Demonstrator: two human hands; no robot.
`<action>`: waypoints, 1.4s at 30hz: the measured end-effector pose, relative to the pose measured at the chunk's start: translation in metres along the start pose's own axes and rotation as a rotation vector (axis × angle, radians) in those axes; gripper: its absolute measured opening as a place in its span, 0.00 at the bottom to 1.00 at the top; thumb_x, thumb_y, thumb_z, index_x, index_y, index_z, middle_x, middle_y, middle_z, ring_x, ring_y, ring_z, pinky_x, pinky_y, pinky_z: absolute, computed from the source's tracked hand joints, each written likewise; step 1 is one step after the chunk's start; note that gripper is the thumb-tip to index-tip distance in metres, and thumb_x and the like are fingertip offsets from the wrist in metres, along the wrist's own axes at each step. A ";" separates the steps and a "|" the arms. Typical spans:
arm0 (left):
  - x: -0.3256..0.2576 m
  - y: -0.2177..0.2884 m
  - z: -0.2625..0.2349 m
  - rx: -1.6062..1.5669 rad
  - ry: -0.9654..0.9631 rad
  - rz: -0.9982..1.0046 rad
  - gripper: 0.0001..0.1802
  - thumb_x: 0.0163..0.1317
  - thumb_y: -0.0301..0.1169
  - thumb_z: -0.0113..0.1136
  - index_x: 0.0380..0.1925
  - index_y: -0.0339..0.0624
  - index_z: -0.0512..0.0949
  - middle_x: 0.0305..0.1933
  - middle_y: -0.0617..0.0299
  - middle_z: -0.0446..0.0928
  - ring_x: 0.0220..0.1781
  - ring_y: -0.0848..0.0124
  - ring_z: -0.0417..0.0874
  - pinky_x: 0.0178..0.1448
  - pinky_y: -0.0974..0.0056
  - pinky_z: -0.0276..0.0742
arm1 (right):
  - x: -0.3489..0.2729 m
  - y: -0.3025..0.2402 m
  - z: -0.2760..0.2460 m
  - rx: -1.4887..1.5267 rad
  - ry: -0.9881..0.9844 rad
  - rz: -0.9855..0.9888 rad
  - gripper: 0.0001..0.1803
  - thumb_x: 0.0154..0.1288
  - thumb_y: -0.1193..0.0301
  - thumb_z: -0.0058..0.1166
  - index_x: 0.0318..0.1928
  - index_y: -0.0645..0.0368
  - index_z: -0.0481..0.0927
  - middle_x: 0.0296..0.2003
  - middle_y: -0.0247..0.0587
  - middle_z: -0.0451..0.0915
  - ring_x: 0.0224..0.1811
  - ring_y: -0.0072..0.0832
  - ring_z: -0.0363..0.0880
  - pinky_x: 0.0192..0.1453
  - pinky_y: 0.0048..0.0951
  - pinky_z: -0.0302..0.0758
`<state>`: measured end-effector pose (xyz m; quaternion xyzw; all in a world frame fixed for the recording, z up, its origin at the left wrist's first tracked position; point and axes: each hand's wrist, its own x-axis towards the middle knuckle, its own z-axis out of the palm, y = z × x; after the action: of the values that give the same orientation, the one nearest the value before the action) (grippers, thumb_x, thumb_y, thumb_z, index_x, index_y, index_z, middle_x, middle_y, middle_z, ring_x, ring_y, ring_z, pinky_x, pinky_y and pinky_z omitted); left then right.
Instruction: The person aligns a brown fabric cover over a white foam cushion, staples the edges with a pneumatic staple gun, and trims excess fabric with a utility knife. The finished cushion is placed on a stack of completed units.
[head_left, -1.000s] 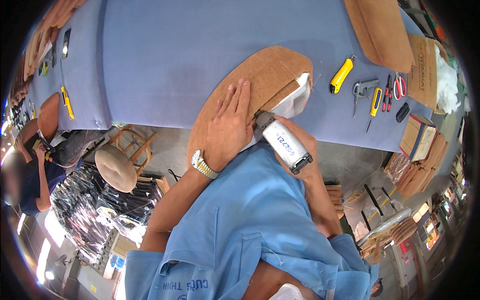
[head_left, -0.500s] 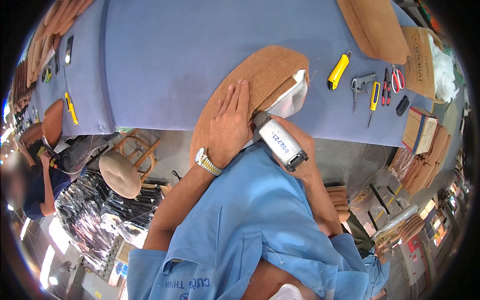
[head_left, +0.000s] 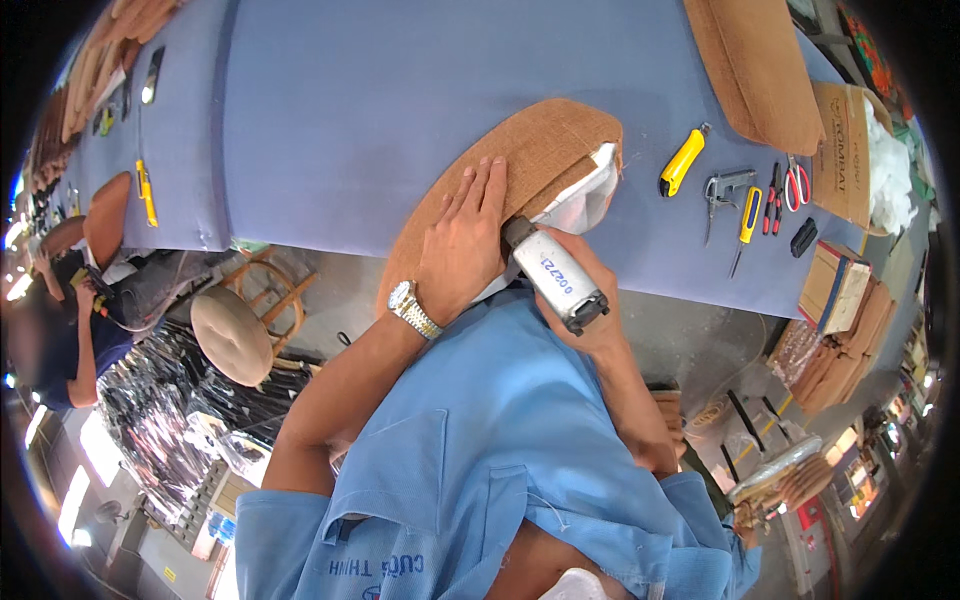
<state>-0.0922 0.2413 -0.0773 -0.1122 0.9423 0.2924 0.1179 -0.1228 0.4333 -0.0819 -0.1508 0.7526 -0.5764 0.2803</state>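
A brown fabric-covered cushion with a curved outer edge lies at the near edge of the blue table, against my front. White lining and padding show through an opening along its right side. My left hand rests flat on the brown cover with fingers stretched out. Wrapped round a silver staple gun is my right hand; much of the grip is hidden below the tool's body. The gun's dark nose meets the cushion's edge, just right of my left hand.
On the blue table at right lie a yellow cutter, a grey manual stapler, a yellow screwdriver and red-handled scissors. Beyond them stand another brown cushion and a carton of white stuffing. A co-worker is at far left.
The whole view has shifted slightly. My left hand stays flat on the cushion, and the staple gun has tilted a little at nearly the same spot on its edge.
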 end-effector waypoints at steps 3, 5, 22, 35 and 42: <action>0.001 -0.012 0.005 0.032 0.071 0.099 0.47 0.58 0.21 0.65 0.78 0.33 0.58 0.77 0.37 0.67 0.75 0.42 0.73 0.74 0.46 0.76 | 0.002 -0.005 0.005 -0.021 0.056 -0.105 0.35 0.53 0.77 0.67 0.65 0.60 0.80 0.53 0.52 0.87 0.57 0.41 0.88 0.62 0.34 0.81; 0.008 -0.015 0.001 0.080 0.104 0.159 0.48 0.58 0.24 0.69 0.78 0.34 0.58 0.75 0.35 0.69 0.69 0.39 0.79 0.66 0.46 0.83 | 0.007 -0.007 0.002 -0.011 0.062 -0.138 0.35 0.52 0.78 0.67 0.65 0.60 0.80 0.54 0.52 0.87 0.58 0.43 0.88 0.62 0.35 0.81; 0.070 -0.048 0.031 -0.612 -0.231 -0.029 0.38 0.83 0.59 0.36 0.83 0.50 0.57 0.87 0.49 0.52 0.89 0.51 0.46 0.89 0.50 0.44 | 0.030 0.016 -0.070 0.013 0.068 -0.029 0.29 0.60 0.75 0.69 0.63 0.64 0.79 0.46 0.43 0.87 0.44 0.26 0.83 0.50 0.29 0.78; 0.041 0.000 0.016 -0.182 -0.012 0.246 0.41 0.75 0.45 0.58 0.79 0.32 0.58 0.83 0.38 0.58 0.85 0.42 0.56 0.85 0.48 0.55 | 0.035 0.021 -0.064 -0.059 0.139 -0.218 0.32 0.55 0.76 0.68 0.63 0.60 0.80 0.52 0.49 0.88 0.53 0.42 0.90 0.57 0.33 0.82; 0.035 0.007 0.012 -0.084 0.048 0.190 0.44 0.71 0.34 0.63 0.82 0.36 0.53 0.81 0.35 0.61 0.80 0.39 0.65 0.75 0.47 0.73 | 0.028 0.012 -0.057 -0.072 0.144 -0.144 0.33 0.56 0.78 0.68 0.65 0.62 0.80 0.57 0.49 0.87 0.55 0.34 0.89 0.59 0.32 0.82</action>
<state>-0.1256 0.2487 -0.0930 -0.0339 0.9382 0.3388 0.0622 -0.1783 0.4659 -0.0905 -0.1728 0.7782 -0.5771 0.1776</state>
